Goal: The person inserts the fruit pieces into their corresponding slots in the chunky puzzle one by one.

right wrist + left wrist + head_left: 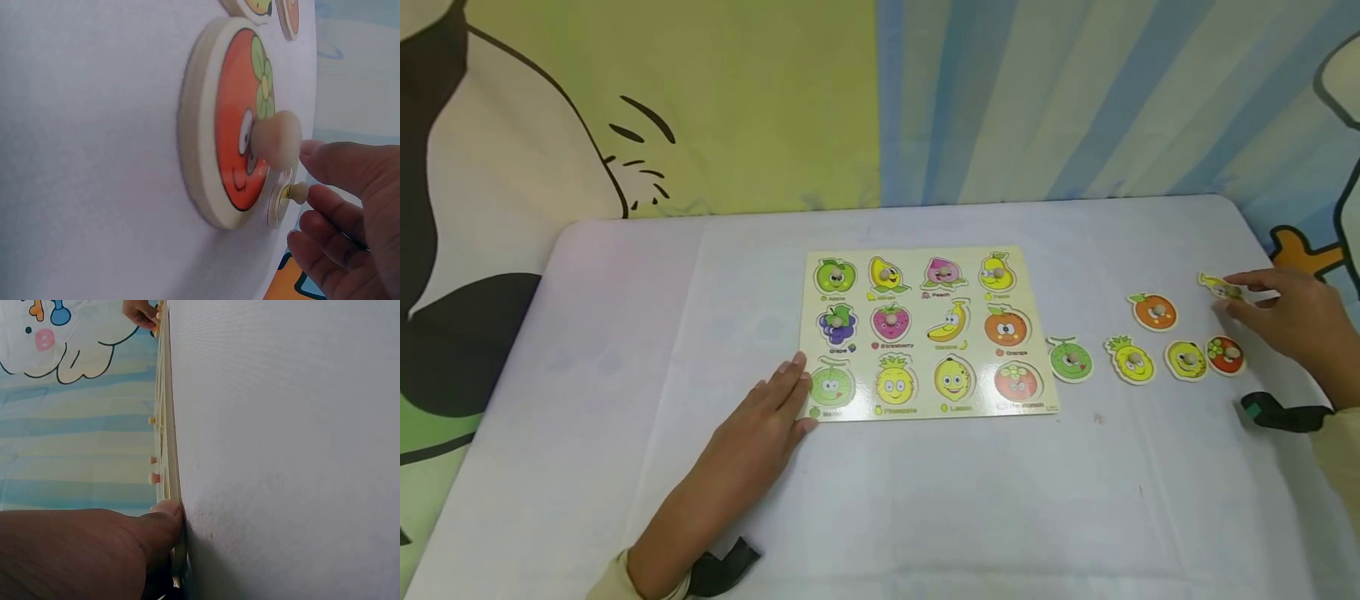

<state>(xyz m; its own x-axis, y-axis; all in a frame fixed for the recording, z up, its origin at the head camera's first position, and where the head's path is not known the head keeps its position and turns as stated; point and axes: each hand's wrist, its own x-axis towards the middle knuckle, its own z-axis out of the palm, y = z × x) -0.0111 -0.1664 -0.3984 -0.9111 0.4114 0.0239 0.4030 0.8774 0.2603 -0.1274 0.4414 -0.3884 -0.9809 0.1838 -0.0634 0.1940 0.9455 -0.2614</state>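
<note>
A cream wooden fruit puzzle board [925, 335] lies flat on the white table. My left hand [760, 425] rests at its lower left corner, fingers extended along the left edge; in the left wrist view the thumb [165, 515] touches the board's edge. At the far right, my right hand [1292, 312] reaches around a yellow banana piece [1219, 287]. Seen from the right wrist, thumb and fingers stand apart close to that piece's wooden knob [299, 192], without a visible pinch. Nearer that camera, a red smiling fruit piece [240, 125] lies on the table, its round knob [281, 140] upright.
Left of the right hand lie an orange piece [1152, 312], a melon piece [1071, 361], a pineapple piece [1131, 361] and a lemon piece [1186, 361]. Knobbed pieces such as the apple [835, 276] sit in the board's upper rows. A printed cloth [760, 108] hangs behind the table.
</note>
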